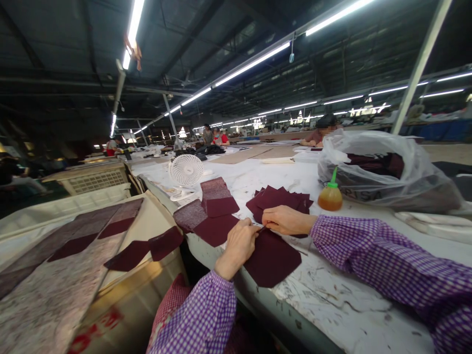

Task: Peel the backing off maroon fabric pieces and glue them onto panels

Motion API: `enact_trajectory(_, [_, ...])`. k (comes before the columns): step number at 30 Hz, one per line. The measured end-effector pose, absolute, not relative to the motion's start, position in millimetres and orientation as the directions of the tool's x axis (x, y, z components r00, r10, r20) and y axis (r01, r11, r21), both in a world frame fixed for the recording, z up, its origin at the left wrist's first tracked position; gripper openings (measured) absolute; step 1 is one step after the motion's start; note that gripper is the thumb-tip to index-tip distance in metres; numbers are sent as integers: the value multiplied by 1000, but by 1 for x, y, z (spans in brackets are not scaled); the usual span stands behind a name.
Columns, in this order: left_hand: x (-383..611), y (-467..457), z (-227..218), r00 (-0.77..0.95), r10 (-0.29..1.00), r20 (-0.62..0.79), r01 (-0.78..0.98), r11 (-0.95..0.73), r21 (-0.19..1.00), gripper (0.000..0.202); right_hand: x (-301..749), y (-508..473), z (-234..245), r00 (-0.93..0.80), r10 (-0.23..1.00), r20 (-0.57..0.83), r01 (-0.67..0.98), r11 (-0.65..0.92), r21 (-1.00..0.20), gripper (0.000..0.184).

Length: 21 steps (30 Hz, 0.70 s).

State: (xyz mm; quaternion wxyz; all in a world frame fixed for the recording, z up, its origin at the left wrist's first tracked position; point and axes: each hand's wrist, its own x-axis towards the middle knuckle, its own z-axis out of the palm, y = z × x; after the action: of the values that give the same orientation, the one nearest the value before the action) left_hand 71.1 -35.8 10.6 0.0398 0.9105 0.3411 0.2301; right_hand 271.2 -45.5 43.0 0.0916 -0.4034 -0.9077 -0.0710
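Note:
Both my hands meet at the upper edge of a dark maroon fabric piece (273,259) with cut corners, which lies at the table's front edge. My left hand (241,243) pinches that edge from the left. From the right, my right hand (282,219) has its fingers closed on the same edge, close to the left fingertips. Behind the right hand, a fanned pile of maroon pieces (275,196) spreads over the table. More maroon pieces (217,228), some with a greyish speckled side showing, overlap to the left of my hands.
A small white fan (186,171) stands behind the pieces. An oil bottle (331,196) with a green nozzle is beside a clear plastic bag (391,172) of dark fabric. On the left, a cream bin (140,290) bears a board with fabric strips. Other people sit farther back.

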Motion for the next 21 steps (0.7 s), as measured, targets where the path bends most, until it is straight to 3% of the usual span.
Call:
enact_trajectory(8, [62,-39,3,692,562,453,548,-818,177,31,270,-50,33,-770,616,167,625,674,394,24])
enact_trajectory(13, [60,-45,9,713,542,444,567,-819,89,32,282,-59,34,-790,591,163,593,668,450,25])
enact_trajectory(16, [62,-47,11,710,546,445,572,-815,88,31,280,-65,40,-705,658,264,708,634,310,31])
enact_trajectory(21, [58,-44,9,685,561,465,555,-815,166,28,259,-72,39,-645,707,291,702,698,-140,32])
